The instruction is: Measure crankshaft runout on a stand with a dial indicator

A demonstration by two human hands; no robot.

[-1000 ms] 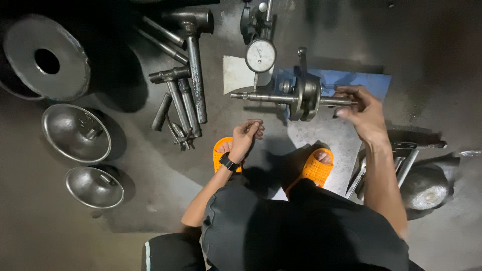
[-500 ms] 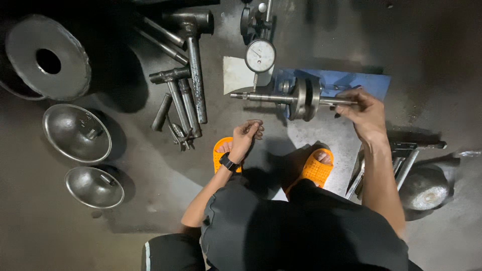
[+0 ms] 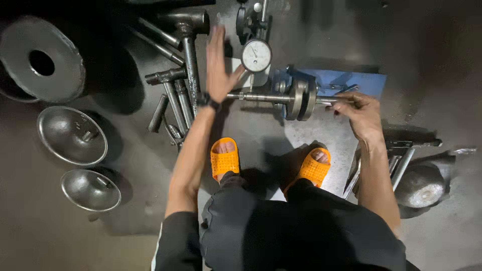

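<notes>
Crankshaft (image 3: 300, 98) sits at upper centre of the frame on the floor, over a blue sheet (image 3: 361, 83). The right hand (image 3: 359, 113) has its fingers closed on the shaft's right end. The left hand (image 3: 218, 65), low by the orange sandal (image 3: 224, 158) a second ago, has risen with fingers spread flat and empty, just left of the round white dial gauge (image 3: 256, 55).

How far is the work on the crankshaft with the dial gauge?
Done: the crankshaft lies in its stand under the dial gauge. In hand: the right hand grips the shaft's end; the left hand reaches, open, toward the gauge. Left: the hammer and loose tools lie untouched.
</notes>
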